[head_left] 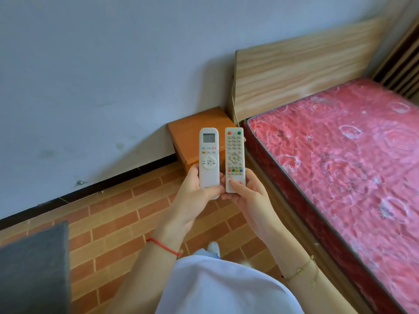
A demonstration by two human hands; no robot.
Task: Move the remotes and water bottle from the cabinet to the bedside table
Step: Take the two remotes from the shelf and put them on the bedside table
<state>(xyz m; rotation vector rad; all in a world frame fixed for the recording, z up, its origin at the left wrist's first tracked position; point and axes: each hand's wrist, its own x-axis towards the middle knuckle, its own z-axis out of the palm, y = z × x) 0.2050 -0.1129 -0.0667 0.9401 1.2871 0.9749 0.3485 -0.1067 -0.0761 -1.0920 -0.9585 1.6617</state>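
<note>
My left hand (pixel 192 198) grips a white remote with a small screen (pixel 209 155) by its lower end, held upright. My right hand (pixel 247 200) holds a second white remote with coloured buttons (pixel 235 155) the same way, right beside the first. Both remotes hang in the air in front of the orange wooden bedside table (pixel 192 134), which stands in the corner between the wall and the bed. No water bottle shows in this view.
A bed with a red patterned mattress (pixel 340 166) and a light wooden headboard (pixel 294 71) fills the right side. A dark grey surface (pixel 34 268) juts in at the lower left. The floor is brick-patterned tile (pixel 118 223). A thin cord (pixel 234 105) hangs by the headboard.
</note>
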